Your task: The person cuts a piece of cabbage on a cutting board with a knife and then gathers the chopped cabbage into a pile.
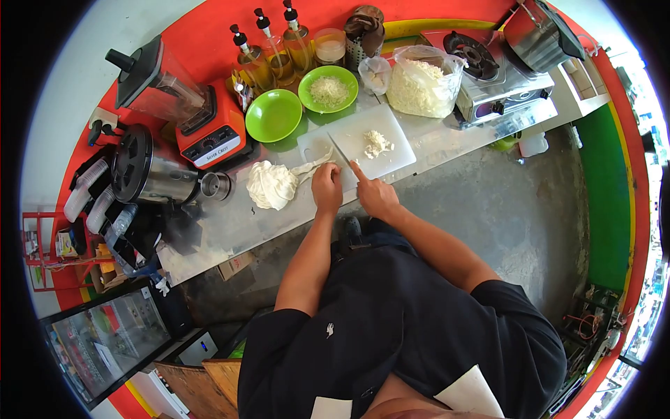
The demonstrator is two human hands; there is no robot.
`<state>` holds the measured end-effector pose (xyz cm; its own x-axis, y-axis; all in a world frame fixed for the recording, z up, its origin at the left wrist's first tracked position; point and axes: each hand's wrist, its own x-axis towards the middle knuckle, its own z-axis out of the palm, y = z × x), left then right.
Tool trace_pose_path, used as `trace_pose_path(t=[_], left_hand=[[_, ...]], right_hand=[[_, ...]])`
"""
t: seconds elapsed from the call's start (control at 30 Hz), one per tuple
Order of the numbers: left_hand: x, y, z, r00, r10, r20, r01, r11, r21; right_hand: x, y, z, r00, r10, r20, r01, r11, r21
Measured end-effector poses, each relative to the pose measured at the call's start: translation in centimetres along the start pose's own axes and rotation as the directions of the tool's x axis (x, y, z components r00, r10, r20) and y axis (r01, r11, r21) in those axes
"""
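Note:
My right hand point(377, 195) is closed round a knife point(340, 149), its index finger stretched along the blade's back. The blade points away and to the left over the white cutting board point(398, 137). My left hand point(326, 187) is closed at the board's near edge, holding a soft white strip point(312, 166). Leftward, the strip runs to a white folded mass point(271, 185) on the counter; its material I cannot make out. Right of the blade lies a small heap of chopped white pieces point(377, 144).
Behind the board stand an empty green bowl point(255, 128), a green bowl point(306, 99) with white shreds and a clear bag point(426, 87) of white shreds. A gas stove point(506, 94) is at right; a red blender point(212, 139) and a metal pitcher point(169, 183) are at left.

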<state>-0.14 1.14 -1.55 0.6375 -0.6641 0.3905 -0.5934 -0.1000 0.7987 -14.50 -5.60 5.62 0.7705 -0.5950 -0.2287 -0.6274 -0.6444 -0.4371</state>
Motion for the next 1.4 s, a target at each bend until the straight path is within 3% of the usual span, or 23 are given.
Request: trace_pose_path(t=[0.17,0.4,0.47,0.6,0.8,0.93,1.0,1.1,1.2,1.33,1.4], left_hand=[[0.2,0.9,-0.1,0.998,0.05,-0.041,-0.044,0.99,0.135],[-0.2,1.0,0.0,0.995,0.062,-0.081,-0.041,0.969,0.242],[-0.2,0.7,0.0,0.995,0.071,-0.067,-0.056,0.976,0.21],[-0.4,0.5,0.1,0.996,0.022,-0.088,-0.01,0.992,0.125],[-0.2,1.0,0.1,0.987,-0.015,-0.16,0.064,0.95,0.305],[-0.2,0.3,0.3,0.985,-0.059,-0.161,0.098,0.966,0.241],[-0.2,-0.1,0.3,0.984,-0.09,-0.151,0.109,0.987,0.122],[0.0,0.1,0.1,0.987,-0.024,-0.16,0.056,0.979,0.196],[0.2,1.3,-0.1,0.977,-0.053,-0.205,0.102,0.966,0.236],[0.3,0.5,-0.1,0.979,0.0,-0.203,0.044,0.976,0.213],[0.1,0.2,-0.1,0.98,-0.052,-0.19,0.09,0.976,0.199]], right_hand=[[-1.3,1.4,-1.2,0.995,0.092,0.024,-0.093,0.994,0.051],[-2.2,2.5,-1.1,0.998,0.059,0.022,-0.062,0.988,0.144],[-2.5,2.4,-0.7,0.999,-0.028,-0.043,0.035,0.983,0.179],[-3.0,2.2,-0.4,0.997,-0.061,-0.056,0.07,0.98,0.186],[-3.8,2.4,-1.3,0.995,-0.018,0.095,0.006,0.992,0.122],[-3.9,3.9,-1.0,0.997,-0.029,0.075,0.019,0.992,0.128],[-3.9,4.4,-0.9,0.998,-0.019,0.053,0.011,0.989,0.147],[-3.7,4.3,-1.1,1.0,0.014,-0.025,-0.01,0.989,0.147],[-3.7,3.5,-1.8,1.0,0.029,-0.013,-0.026,0.985,0.17],[-3.9,3.6,-2.1,0.996,-0.02,0.085,0.002,0.98,0.198],[-4.2,4.5,-1.8,0.995,-0.031,0.095,0.009,0.975,0.223]])
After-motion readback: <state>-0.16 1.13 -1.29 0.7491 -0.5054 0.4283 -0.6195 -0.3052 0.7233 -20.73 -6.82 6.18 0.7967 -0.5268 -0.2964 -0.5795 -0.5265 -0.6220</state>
